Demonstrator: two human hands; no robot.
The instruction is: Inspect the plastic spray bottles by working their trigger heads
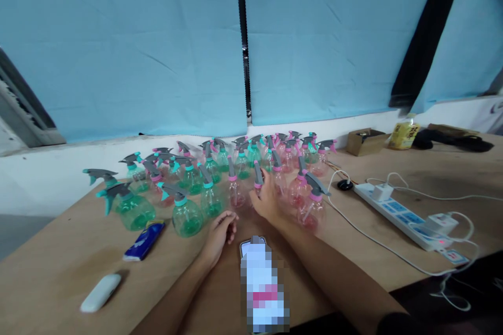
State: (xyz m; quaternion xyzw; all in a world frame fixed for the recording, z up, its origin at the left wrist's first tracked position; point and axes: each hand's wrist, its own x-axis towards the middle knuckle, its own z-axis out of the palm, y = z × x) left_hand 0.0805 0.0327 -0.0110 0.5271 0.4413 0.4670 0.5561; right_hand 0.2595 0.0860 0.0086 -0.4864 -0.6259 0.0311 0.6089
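No text can be read. Dark print is seen on the yellow bottle (403, 134) and markings on the blue packet (143, 241) and power strip (404, 216), all too blurred.

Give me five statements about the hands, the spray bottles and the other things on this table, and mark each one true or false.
1. The right hand reaches in among the spray bottles near a pink one. True.
2. The left hand holds a green bottle up off the table. False: it rests on the table, holding nothing, just in front of the green bottles.
3. All the bottles are green. False: green ones stand mostly on the left, pink ones on the right.
4. A white power strip with plugs in it lies to the right of the bottles. True.
5. The cardboard box sits at the near edge by the arms. False: it is at the far side, by the wall.
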